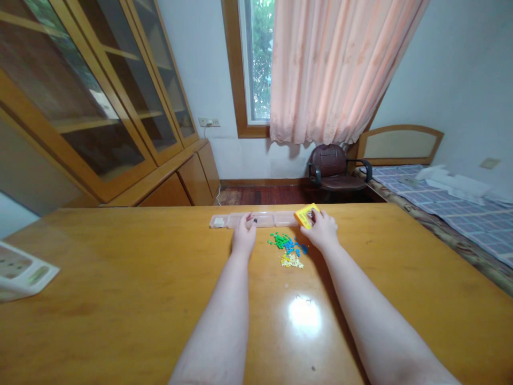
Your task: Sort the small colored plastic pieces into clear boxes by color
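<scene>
A clear compartment tray [276,218] lies across the far middle of the wooden table [120,278]. My left hand [243,233] rests at its near edge with the fingers curled onto the tray. My right hand [323,230] grips a small yellow box [306,215] at the tray's right end, fingers closed around it. Between my hands lies a loose pile of small beads [289,248], green and blue at the top and pale yellow nearer to me.
A white packet [22,270] lies at the table's left edge. Behind the table stand a glass-fronted wooden cabinet [100,107], a brown office chair [332,168] under a pink curtain, and a bed [460,208] on the right.
</scene>
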`<state>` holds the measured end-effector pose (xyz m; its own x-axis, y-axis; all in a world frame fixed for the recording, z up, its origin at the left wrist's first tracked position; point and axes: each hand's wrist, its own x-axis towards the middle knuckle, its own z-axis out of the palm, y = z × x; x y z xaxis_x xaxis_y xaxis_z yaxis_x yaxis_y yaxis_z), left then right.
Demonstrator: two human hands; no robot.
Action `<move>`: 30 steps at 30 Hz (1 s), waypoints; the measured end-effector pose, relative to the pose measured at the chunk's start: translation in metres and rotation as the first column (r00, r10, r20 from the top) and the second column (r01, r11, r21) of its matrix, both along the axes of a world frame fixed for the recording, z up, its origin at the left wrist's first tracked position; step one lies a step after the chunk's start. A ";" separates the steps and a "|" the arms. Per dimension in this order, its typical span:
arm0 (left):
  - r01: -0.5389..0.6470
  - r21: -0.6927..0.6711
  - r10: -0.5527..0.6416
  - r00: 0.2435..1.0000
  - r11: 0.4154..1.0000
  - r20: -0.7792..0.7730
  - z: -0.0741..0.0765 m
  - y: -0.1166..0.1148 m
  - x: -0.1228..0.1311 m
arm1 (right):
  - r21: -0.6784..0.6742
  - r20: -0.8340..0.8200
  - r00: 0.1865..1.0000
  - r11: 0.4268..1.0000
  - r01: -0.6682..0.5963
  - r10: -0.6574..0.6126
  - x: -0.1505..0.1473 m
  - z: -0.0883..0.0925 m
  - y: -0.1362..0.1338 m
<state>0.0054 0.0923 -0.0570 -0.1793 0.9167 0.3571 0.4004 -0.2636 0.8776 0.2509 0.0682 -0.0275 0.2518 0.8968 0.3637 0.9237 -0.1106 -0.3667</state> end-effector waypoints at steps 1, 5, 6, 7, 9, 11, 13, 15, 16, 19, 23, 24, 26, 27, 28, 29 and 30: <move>0.142 -0.008 -0.141 0.987 0.990 0.077 -0.001 -0.001 0.005 | 0.062 -0.033 0.995 0.994 -0.090 0.092 -0.009 -0.001 -0.002; 0.618 -0.064 -0.576 0.761 0.783 0.299 -0.003 -0.008 0.021 | 0.231 -0.130 0.866 0.865 -0.446 0.482 -0.041 -0.008 -0.009; 0.662 -0.082 -0.611 0.726 0.745 0.315 -0.002 -0.010 0.022 | 0.262 -0.145 0.832 0.832 -0.489 0.535 -0.046 -0.010 -0.010; 0.680 -0.089 -0.625 0.711 0.728 0.322 -0.001 -0.012 0.023 | 0.292 -0.164 0.804 0.807 -0.513 0.571 -0.049 -0.012 -0.011; 0.681 -0.079 -0.628 0.710 0.729 0.319 0.004 -0.014 0.023 | 0.343 -0.200 0.760 0.771 -0.537 0.619 -0.050 -0.015 -0.012; 0.669 -0.071 -0.617 0.717 0.740 0.323 0.008 -0.016 0.022 | 0.379 -0.231 0.718 0.741 -0.555 0.656 -0.047 -0.017 -0.012; 0.657 -0.096 -0.596 0.727 0.747 0.339 0.010 -0.016 0.022 | 0.402 -0.264 0.684 0.722 -0.563 0.680 -0.044 -0.018 -0.010; 0.649 -0.118 -0.578 0.734 0.751 0.358 0.010 -0.015 0.022 | 0.415 -0.307 0.650 0.712 -0.567 0.696 -0.042 -0.019 -0.009; 0.648 -0.119 -0.574 0.733 0.752 0.365 0.010 -0.015 0.022 | 0.418 -0.327 0.633 0.708 -0.569 0.701 -0.041 -0.019 -0.008; 0.657 -0.096 -0.578 0.716 0.748 0.392 0.007 -0.013 0.022 | 0.438 -0.373 0.599 0.704 -0.559 0.708 -0.039 -0.022 -0.006; 0.613 -0.066 -0.531 0.729 0.787 0.433 0.005 -0.011 0.022 | 0.498 -0.447 0.528 0.691 -0.523 0.722 -0.035 -0.030 -0.001; 0.589 -0.055 -0.514 0.743 0.806 0.429 0.006 -0.010 0.022 | 0.507 -0.470 0.506 0.690 -0.517 0.724 -0.034 -0.033 0.001; 0.533 -0.023 -0.480 0.780 0.846 0.402 0.006 -0.010 0.023 | 0.511 -0.510 0.468 0.692 -0.509 0.722 -0.033 -0.037 0.003; 0.501 -0.004 -0.462 0.801 0.865 0.379 0.007 -0.010 0.022 | 0.511 -0.522 0.454 0.691 -0.512 0.722 -0.032 -0.039 0.004; 0.469 0.014 -0.443 0.825 0.883 0.352 0.007 -0.009 0.022 | 0.509 -0.526 0.443 0.686 -0.520 0.726 -0.032 -0.039 0.004; 0.436 0.029 -0.422 0.850 0.899 0.316 0.007 -0.010 0.021 | 0.512 -0.524 0.431 0.676 -0.530 0.734 -0.032 -0.039 0.004; 0.405 0.040 -0.400 0.875 0.914 0.273 0.007 -0.010 0.020 | 0.519 -0.518 0.419 0.663 -0.539 0.746 -0.032 -0.037 0.003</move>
<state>0.0257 0.0825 -0.0505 0.1191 0.9360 0.3312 0.0107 -0.3347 0.9423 0.2188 0.0714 -0.0647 -0.1116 0.8051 0.5826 0.1785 0.5929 -0.7852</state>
